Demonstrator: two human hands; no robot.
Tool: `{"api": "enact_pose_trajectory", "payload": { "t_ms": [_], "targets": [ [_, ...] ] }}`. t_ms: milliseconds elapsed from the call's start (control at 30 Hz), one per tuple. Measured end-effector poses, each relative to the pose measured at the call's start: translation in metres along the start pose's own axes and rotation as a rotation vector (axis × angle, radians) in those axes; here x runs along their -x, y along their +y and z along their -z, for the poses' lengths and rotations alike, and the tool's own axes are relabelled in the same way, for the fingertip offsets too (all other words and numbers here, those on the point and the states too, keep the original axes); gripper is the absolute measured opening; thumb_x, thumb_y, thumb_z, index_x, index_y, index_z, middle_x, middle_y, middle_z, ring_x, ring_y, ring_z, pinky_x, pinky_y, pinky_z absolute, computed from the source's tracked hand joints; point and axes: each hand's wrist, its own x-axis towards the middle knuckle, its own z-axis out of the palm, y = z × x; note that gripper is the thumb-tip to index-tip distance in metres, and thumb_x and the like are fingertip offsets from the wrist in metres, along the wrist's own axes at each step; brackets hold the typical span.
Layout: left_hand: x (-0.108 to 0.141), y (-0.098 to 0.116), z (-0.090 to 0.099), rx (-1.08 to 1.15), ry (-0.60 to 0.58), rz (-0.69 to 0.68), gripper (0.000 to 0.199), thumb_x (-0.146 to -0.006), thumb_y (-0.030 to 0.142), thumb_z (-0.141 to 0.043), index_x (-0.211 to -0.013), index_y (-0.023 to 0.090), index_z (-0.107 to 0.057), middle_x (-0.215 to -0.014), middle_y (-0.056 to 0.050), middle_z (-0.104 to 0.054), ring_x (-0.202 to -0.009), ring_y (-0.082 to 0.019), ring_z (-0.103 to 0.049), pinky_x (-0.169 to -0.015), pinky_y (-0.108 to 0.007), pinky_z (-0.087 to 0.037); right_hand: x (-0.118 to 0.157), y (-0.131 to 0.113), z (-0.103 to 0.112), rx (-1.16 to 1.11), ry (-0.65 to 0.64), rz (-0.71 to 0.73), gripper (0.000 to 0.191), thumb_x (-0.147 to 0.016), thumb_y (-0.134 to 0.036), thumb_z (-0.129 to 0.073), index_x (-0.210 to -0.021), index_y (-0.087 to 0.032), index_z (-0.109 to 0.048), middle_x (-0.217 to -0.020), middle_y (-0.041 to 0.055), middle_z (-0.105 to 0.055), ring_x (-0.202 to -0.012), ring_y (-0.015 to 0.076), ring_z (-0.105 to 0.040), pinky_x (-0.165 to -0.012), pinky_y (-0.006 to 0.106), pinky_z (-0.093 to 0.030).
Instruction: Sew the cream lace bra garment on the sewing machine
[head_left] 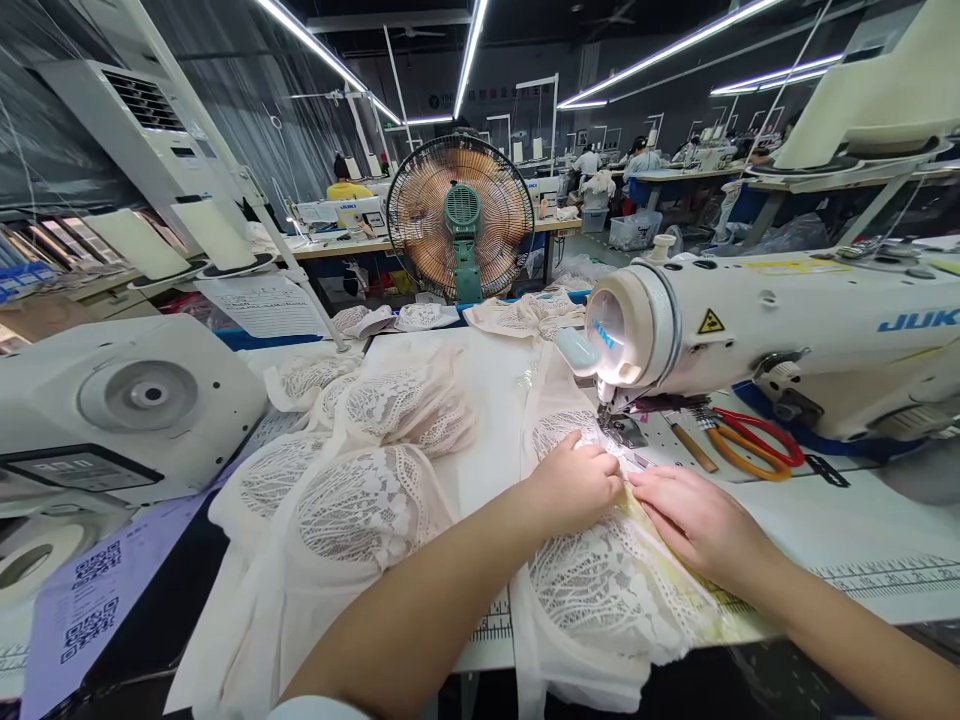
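Note:
A cream lace bra (pixel 600 585) lies under the needle area of a white sewing machine (pixel 697 310), with one cup hanging toward the table's front edge. My left hand (pixel 577 485) is closed on the fabric just in front of the presser foot (pixel 622 428). Close beside it, my right hand (pixel 697 515) pinches the bra's edge, where a pale yellowish strip (pixel 667 545) runs beneath the fingers. The fingertips of both hands nearly meet, and the fabric between them is partly hidden. More cream lace bras (pixel 360 505) are piled left of my left forearm.
Orange-handled scissors (pixel 750 455), a red-handled tool (pixel 772 435) and a black clip-like piece (pixel 827 470) lie right of the needle. A large fan (pixel 461 215) stands behind the table. Another machine (pixel 142 400) and a purple sheet (pixel 90 600) are at left. Several people work farther back.

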Motion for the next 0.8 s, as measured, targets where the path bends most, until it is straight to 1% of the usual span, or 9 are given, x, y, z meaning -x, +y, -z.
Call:
{"api": "enact_pose_trajectory", "payload": {
  "t_ms": [100, 167, 233, 333, 433, 500, 600, 700, 800],
  "targets": [
    [0.0, -0.001, -0.002, 0.023, -0.02, 0.01, 0.027, -0.082, 0.009, -0.049, -0.106, 0.014, -0.062, -0.097, -0.007, -0.059, -0.093, -0.02, -0.053, -0.1, -0.046, -0.036, -0.001, 0.001, 0.0, 0.013, -0.027, 0.005, 0.029, -0.092, -0.012, -0.036, -0.102, -0.015, -0.063, -0.099, 0.0099, -0.064, -0.095, 0.0265, -0.058, -0.078, 0.041, -0.054],
    [-0.001, -0.001, -0.002, 0.03, -0.031, 0.029, 0.027, -0.083, 0.009, -0.047, -0.106, 0.014, -0.061, -0.098, -0.006, -0.058, -0.092, -0.019, -0.052, -0.102, -0.046, -0.034, -0.002, 0.001, -0.001, 0.04, -0.053, 0.012, 0.029, -0.092, -0.011, -0.034, -0.1, -0.014, -0.062, -0.098, 0.0098, -0.064, -0.092, 0.0264, -0.058, -0.077, 0.04, -0.054],
    [-0.001, -0.003, -0.002, 0.034, -0.043, 0.05, 0.027, -0.084, 0.008, -0.045, -0.104, 0.014, -0.061, -0.102, -0.006, -0.058, -0.096, -0.019, -0.052, -0.105, -0.048, -0.03, -0.003, 0.002, -0.002, 0.074, -0.069, 0.011, 0.03, -0.092, -0.011, -0.033, -0.1, -0.013, -0.062, -0.097, 0.0099, -0.064, -0.087, 0.0259, -0.058, -0.074, 0.04, -0.054],
    [-0.002, -0.006, -0.002, 0.065, -0.056, 0.071, 0.032, -0.084, 0.007, -0.046, -0.113, 0.014, -0.059, -0.113, -0.006, -0.057, -0.107, -0.021, -0.049, -0.108, -0.05, -0.027, -0.006, 0.002, -0.006, 0.117, -0.065, -0.013, 0.031, -0.092, -0.012, -0.033, -0.104, -0.011, -0.062, -0.1, 0.0119, -0.063, -0.083, 0.0267, -0.058, -0.071, 0.041, -0.053],
    [-0.003, -0.011, -0.002, 0.1, -0.066, 0.1, 0.032, -0.086, 0.008, -0.047, -0.115, 0.014, -0.057, -0.121, -0.005, -0.055, -0.116, -0.021, -0.045, -0.11, -0.052, -0.025, -0.007, 0.002, -0.01, 0.156, -0.052, -0.016, 0.031, -0.091, -0.012, -0.034, -0.101, -0.011, -0.064, -0.104, 0.0141, -0.063, -0.082, 0.0282, -0.058, -0.068, 0.043, -0.053],
    [-0.004, -0.014, -0.003, 0.114, -0.069, 0.112, 0.03, -0.087, 0.01, -0.046, -0.115, 0.014, -0.057, -0.123, -0.004, -0.055, -0.118, -0.02, -0.044, -0.11, -0.053, -0.025, -0.006, 0.001, -0.011, 0.168, -0.034, -0.011, 0.032, -0.091, -0.011, -0.034, -0.101, -0.011, -0.064, -0.108, 0.0146, -0.062, -0.084, 0.0285, -0.058, -0.07, 0.043, -0.053],
    [-0.004, -0.016, -0.006, 0.111, -0.047, 0.115, 0.029, -0.088, 0.011, -0.047, -0.114, 0.015, -0.058, -0.124, -0.004, -0.055, -0.117, -0.02, -0.045, -0.11, -0.052, -0.026, -0.002, 0.0, -0.012, 0.159, 0.001, -0.007, 0.032, -0.092, -0.012, -0.034, -0.104, -0.01, -0.063, -0.11, 0.0139, -0.062, -0.091, 0.0282, -0.058, -0.076, 0.043, -0.053],
    [-0.004, -0.017, -0.008, 0.096, -0.026, 0.115, 0.027, -0.09, 0.013, -0.046, -0.113, 0.016, -0.059, -0.124, -0.004, -0.055, -0.117, -0.02, -0.046, -0.11, -0.052, -0.026, -0.002, 0.001, -0.007, 0.106, 0.017, -0.04, 0.029, -0.092, -0.014, -0.036, -0.102, -0.013, -0.064, -0.103, 0.0101, -0.064, -0.091, 0.0263, -0.059, -0.078, 0.04, -0.052],
    [-0.005, -0.016, -0.008, 0.088, -0.03, 0.122, 0.028, -0.093, 0.014, -0.042, -0.115, 0.017, -0.059, -0.126, -0.004, -0.054, -0.118, -0.02, -0.045, -0.11, -0.052, -0.025, -0.011, 0.004, 0.0, 0.105, -0.006, -0.086, 0.03, -0.093, -0.017, -0.036, -0.093, -0.016, -0.066, -0.092, 0.0087, -0.063, -0.084, 0.0259, -0.058, -0.071, 0.039, -0.051]
  ]
}}
